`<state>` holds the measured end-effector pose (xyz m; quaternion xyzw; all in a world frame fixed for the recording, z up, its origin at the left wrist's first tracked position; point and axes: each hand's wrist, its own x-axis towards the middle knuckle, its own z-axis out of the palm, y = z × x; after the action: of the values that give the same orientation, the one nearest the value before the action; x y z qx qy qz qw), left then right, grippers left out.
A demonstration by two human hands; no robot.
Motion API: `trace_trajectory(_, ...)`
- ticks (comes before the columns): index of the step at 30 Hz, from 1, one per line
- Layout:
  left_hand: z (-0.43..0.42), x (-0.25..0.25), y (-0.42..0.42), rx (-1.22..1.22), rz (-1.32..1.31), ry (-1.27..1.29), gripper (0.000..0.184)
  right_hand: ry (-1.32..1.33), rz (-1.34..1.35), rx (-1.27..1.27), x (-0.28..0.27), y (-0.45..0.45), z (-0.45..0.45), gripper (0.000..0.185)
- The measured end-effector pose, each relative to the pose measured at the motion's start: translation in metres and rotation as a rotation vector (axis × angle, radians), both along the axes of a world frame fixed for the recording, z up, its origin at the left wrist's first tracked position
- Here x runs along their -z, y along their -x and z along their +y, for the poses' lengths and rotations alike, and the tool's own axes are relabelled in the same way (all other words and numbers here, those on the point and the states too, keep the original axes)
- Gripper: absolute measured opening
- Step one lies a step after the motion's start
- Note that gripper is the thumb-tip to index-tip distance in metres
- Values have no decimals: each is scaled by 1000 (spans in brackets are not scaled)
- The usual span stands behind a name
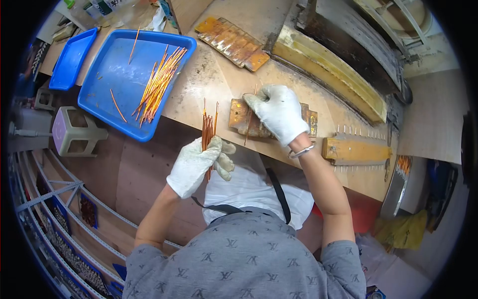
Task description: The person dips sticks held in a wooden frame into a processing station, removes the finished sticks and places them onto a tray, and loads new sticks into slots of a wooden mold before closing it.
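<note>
My left hand point(195, 162), in a white glove, is closed around a bundle of thin copper-coloured rods point(207, 128) in front of the bench edge. The rods stand roughly upright, their ends showing above and below the glove. My right hand point(279, 112), also gloved, is pinched over a brown-stained slotted block point(240, 115) on the bench. One thin copper-coloured rod point(247, 130) lies crosswise at the block, its far tip showing past my thumb. My fingers hide the middle of that rod and part of the block.
A blue tray point(107, 65) at the left holds many loose rods point(160, 87). Another stained block point(234, 42) lies farther back. At the right sits a yellowish block point(356, 149) with pale pins along both sides. A long yellow trough-like piece point(328, 74) borders dark equipment behind.
</note>
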<state>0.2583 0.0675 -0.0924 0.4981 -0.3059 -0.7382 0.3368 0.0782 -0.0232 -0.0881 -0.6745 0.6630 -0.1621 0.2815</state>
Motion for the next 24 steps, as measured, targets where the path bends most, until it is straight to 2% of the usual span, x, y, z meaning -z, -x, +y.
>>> trace_trajectory(1, 0, 1, 0, 3, 5, 0, 33, 0, 5, 3, 3, -2, 1, 34)
trace_trajectory(3, 0, 4, 0, 16, 14, 11, 33, 199, 53, 2, 12, -2, 4, 34)
trace_trajectory(7, -1, 6, -4, 25, 27, 15, 34, 120, 45, 18, 4, 2, 8, 34)
trace_trajectory(9, 0, 6, -8, -16, 18, 10, 36, 210, -2, 28, 0, 7, 16, 28)
trace_trajectory(10, 1, 7, -10, -35, 30, 1, 37, 318, -110, -6, 2, 9, 25, 17)
trace_trajectory(12, 1, 7, -12, -37, 44, -11, 36, 422, -52, -184, -2, 9, 34, 11)
trace_trajectory(15, 0, 4, -10, -14, 68, -20, 35, 497, 105, -386, 6, 7, 44, 18)
trace_trajectory(19, 1, 3, -8, 9, 103, -17, 34, 564, 167, -421, 14, 10, 44, 20)
trace_trajectory(23, 3, 4, -9, -5, 91, -14, 34, 509, 80, -400, 2, 10, 46, 22)
trace_trajectory(24, 2, 5, -10, 38, 107, -17, 34, 467, -31, -358, 0, 11, 47, 23)
